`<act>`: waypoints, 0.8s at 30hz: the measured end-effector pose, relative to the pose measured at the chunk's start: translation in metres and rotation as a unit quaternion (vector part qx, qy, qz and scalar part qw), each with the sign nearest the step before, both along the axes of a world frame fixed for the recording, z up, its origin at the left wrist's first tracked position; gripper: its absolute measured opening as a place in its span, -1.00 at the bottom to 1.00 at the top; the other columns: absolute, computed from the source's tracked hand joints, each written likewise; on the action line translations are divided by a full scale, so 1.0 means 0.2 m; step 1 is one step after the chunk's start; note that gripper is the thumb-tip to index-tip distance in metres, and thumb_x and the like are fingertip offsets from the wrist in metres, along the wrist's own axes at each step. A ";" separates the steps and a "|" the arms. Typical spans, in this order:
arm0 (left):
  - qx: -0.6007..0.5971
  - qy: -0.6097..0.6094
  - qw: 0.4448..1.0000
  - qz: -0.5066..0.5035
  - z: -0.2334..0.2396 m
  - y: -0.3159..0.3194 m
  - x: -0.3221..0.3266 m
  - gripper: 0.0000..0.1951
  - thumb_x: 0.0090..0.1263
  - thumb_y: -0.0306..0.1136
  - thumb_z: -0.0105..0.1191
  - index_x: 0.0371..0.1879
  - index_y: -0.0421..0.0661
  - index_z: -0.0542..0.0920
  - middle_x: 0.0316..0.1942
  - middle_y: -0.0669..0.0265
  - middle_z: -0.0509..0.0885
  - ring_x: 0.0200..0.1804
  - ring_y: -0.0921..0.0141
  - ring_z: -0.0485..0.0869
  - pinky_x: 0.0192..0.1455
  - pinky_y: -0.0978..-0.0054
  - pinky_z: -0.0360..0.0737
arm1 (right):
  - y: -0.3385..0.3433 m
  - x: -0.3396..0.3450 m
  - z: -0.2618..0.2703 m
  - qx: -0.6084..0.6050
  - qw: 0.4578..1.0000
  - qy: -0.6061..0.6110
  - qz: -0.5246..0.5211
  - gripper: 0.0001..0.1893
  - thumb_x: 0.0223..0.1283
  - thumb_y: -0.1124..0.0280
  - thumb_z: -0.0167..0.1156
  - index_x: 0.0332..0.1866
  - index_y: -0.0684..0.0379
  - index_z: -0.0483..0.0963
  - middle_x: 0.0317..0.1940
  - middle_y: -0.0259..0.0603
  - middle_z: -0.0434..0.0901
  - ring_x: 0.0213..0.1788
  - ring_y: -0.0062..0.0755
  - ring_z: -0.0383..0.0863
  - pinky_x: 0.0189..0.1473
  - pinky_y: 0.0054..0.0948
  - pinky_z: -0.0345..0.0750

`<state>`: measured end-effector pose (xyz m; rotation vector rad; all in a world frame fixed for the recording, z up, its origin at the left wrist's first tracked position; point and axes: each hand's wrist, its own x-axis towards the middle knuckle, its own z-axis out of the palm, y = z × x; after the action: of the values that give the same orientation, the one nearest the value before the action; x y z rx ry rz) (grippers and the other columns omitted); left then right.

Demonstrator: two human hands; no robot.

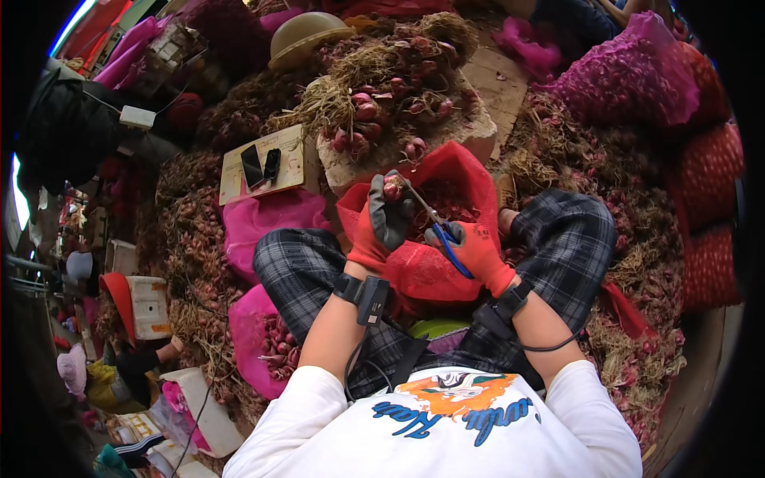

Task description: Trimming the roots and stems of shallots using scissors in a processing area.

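Observation:
My left hand [384,218], in a red work glove with a grey coated palm, holds a shallot bulb [393,187] up in its fingers. My right hand [472,248], gloved the same way, grips blue-handled scissors [443,230]. The metal blades point up and left, their tips beside the bulb; whether they touch it I cannot tell. Below both hands a red mesh bag [457,161] lies open between my knees, with loose shallots or skins inside. Just beyond the bag, several shallots with dried stalks [366,110] are heaped on a stone-like block [340,161].
At left a board [293,146] carries a phone [251,166] and a small black device. A pink mesh bag [245,340] of shallots sits by my left thigh. Bunched shallots [633,257] spread along my right, with full mesh bags [633,77] behind. Another person [107,382] is at far left.

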<state>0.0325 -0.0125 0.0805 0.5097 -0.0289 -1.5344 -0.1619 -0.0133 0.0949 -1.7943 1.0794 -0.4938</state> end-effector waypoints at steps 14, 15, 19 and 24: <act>0.041 0.018 0.991 -0.127 -0.08 0.00 0.10 -0.77 0.42 -0.18 -0.04 -0.30 -0.06 0.59 -0.39 0.42 0.63 -0.46 0.55 0.56 -0.47 0.66 0.55 | -0.03 -0.05 -0.07 -0.290 0.934 0.207 -0.022 -0.61 0.03 0.04 0.25 -0.23 0.16 0.48 -0.38 -0.11 0.56 -0.29 -0.08 0.59 -0.25 -0.22 0.49; 0.075 0.012 0.989 -0.123 -0.08 -0.01 0.11 -0.78 0.42 -0.18 -0.03 -0.31 -0.05 0.59 -0.41 0.46 0.62 -0.49 0.56 0.53 -0.49 0.67 0.53 | -0.04 -0.05 -0.08 -0.290 0.934 0.207 -0.022 -0.61 0.03 0.04 0.25 -0.23 0.16 0.48 -0.38 -0.11 0.56 -0.29 -0.08 0.59 -0.25 -0.22 0.49; 0.094 -0.017 0.989 -0.113 -0.07 0.01 0.10 -0.80 0.42 -0.16 -0.01 -0.29 0.00 0.58 -0.46 0.57 0.60 -0.51 0.58 0.51 -0.52 0.68 0.48 | -0.06 -0.07 -0.05 -0.230 0.941 0.247 0.024 -0.58 0.02 -0.02 0.23 -0.24 0.15 0.46 -0.34 -0.13 0.57 -0.27 -0.09 0.59 -0.27 -0.21 0.50; 0.113 -0.080 0.989 -0.042 -0.04 0.00 0.07 -0.80 0.43 -0.13 -0.03 -0.24 0.03 0.56 -0.42 0.57 0.59 -0.36 0.57 0.56 -0.35 0.57 0.52 | -0.03 -0.05 0.03 -0.129 0.976 0.176 0.023 -0.61 0.04 0.00 0.25 -0.30 0.16 0.49 -0.44 -0.12 0.57 -0.32 -0.07 0.59 -0.29 -0.21 0.49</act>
<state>0.0455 -0.0129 0.0726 0.8203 0.0010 -1.5843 -0.1720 -0.0199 0.1006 -2.1886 1.2543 -0.3027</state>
